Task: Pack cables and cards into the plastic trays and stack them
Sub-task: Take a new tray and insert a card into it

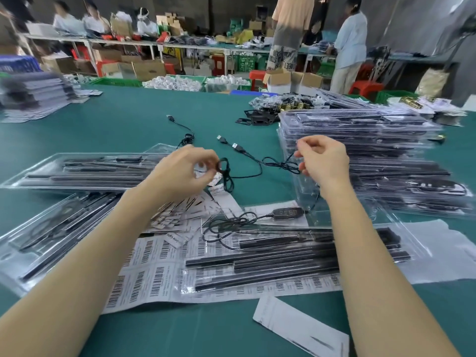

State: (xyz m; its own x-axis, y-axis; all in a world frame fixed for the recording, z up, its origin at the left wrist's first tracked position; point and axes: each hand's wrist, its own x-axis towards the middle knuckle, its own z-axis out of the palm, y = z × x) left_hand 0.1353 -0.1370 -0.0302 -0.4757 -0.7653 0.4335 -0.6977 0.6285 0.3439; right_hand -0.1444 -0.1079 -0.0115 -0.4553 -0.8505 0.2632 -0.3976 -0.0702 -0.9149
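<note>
— Two hands up over the green surface (pixel 144 119), both on black cable. My left hand (pixel 180 171) has its fingertips pinched round a small coiled loop of cable (pixel 224 167); the right hand (pixel 322 161) pinches a thin strand of the same black cable run between thumb and forefinger, its other fingers curled loosely.

— Where does that cable go?

— Between the hands it sags onto the surface, with a knotted tangle just left of the right hand. Two USB plugs (pixel 233 144) lie side by side beyond the hands; whether either belongs to the held cable, I cannot tell.

— And the trays?

— One clear plastic tray (pixel 296 258) lies right below my hands, holding long black bars, with a second cable and its inline controller (pixel 288 212) at its far edge. It rests on barcode label sheets (pixel 154 274). Small cards (pixel 170 217) are scattered just left of it. Two more filled trays lie to the left (pixel 77 171), and a tall stack of packed trays (pixel 373 150) stands at right, just behind the right hand.
</note>
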